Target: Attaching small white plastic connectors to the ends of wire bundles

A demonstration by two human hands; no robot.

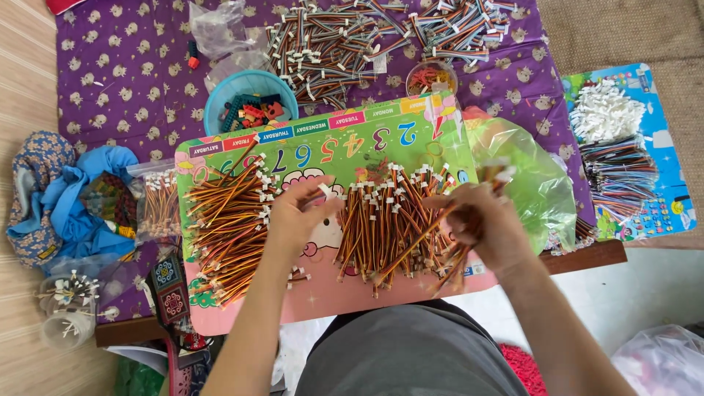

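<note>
L hand [293,216] pinches one connector; R hand [488,227], palm down, seemingly clamps wire bundle [447,246], lengthwise toward board's [323,297] near edge.

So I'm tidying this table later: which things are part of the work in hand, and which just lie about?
In use:
left hand
right hand
wire bundle in the right hand
wire piles on the pink board

Lying about:
blue bowl
green bag
blue cloth
white connectors

purple cloth [132,66] with little cream animal print up top, turquoise bowl [249,88] of mixed bricks, green-and-pink kids board [330,139] mid frame, orange/yellow/black wire bundles [227,220] on it, blue mat [660,147] on the right, blue floral fabric [44,191] far left.
</note>
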